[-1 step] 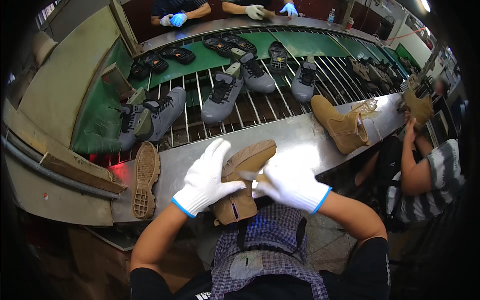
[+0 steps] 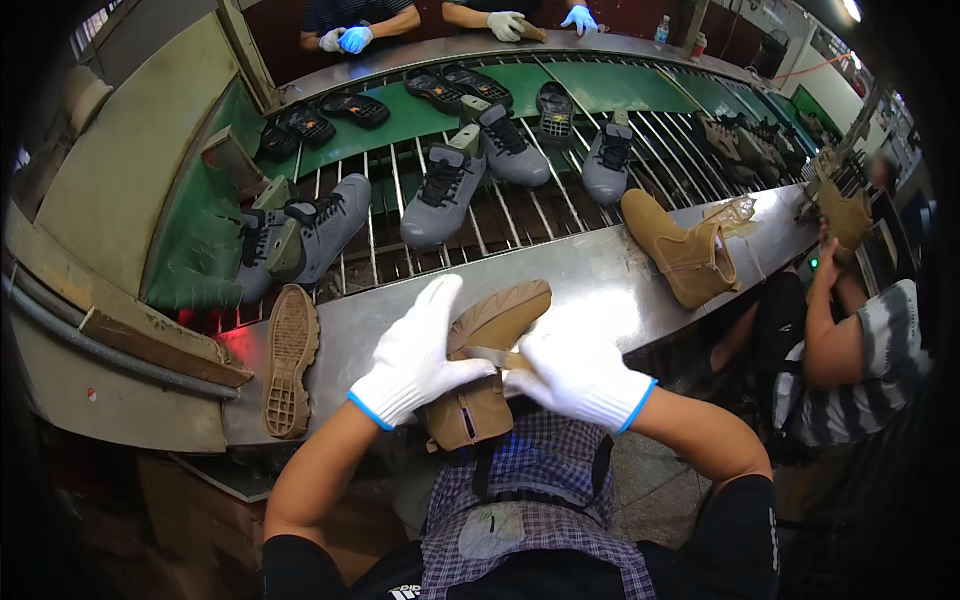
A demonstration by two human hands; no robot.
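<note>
In front of me, at the near edge of the metal bench, a tan boot (image 2: pixel 478 415) lies tilted with its thick sole edge (image 2: pixel 505 303) toward the far right and its zip nearest me. My left hand (image 2: pixel 412 350), in a white glove, holds it from the left, thumb across its side. My right hand (image 2: pixel 582 375), also gloved in white, grips the tan handle of a flat-bladed tool (image 2: pixel 487 355). The grey blade rests against the boot where upper and sole edge meet. To the left lies a loose brown sole (image 2: pixel 291 360), tread up.
Another tan boot (image 2: pixel 682 250) lies on the bench (image 2: pixel 560 270) to the right. Beyond runs a roller conveyor (image 2: pixel 385 210) with grey shoes (image 2: pixel 440 195) and dark soles (image 2: pixel 355 108). A co-worker (image 2: pixel 850 340) holds a boot at right; two more people's gloved hands are across.
My right hand and the blade have shifted slightly left along the boot. My left hand stays nearly still. The co-worker at right has moved the boot a little.
</note>
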